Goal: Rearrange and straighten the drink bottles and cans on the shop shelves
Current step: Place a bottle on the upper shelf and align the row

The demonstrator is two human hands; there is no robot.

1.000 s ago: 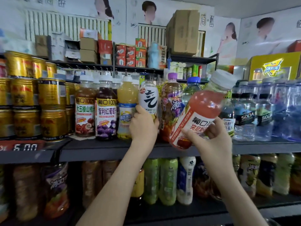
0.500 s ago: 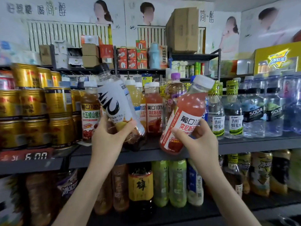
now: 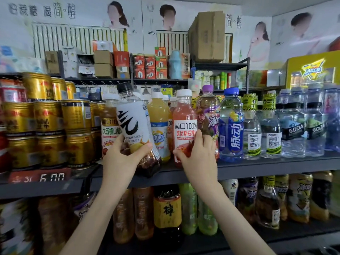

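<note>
Head view: your left hand (image 3: 121,159) grips the tilted white-label bottle (image 3: 132,122) over the near edge of the shelf (image 3: 257,166). Your right hand (image 3: 198,155) holds the upright pink bottle (image 3: 184,126) low down, to its right. Set down tilted, it could topple the yellow bottle (image 3: 159,115) behind.

Back wall covered in pale printed posters (image 3: 82,17) showing people and grey Chinese lettering. Dark grey metal shop shelf (image 3: 266,165) in front, black metal rack (image 3: 220,66) behind carrying tall brown cardboard cartons (image 3: 207,35). Yellow lit drinks cooler (image 3: 312,70) at right.

Packed bottles (image 3: 230,126) wall the shelf (image 3: 266,169); only its front strip lies bare.
</note>
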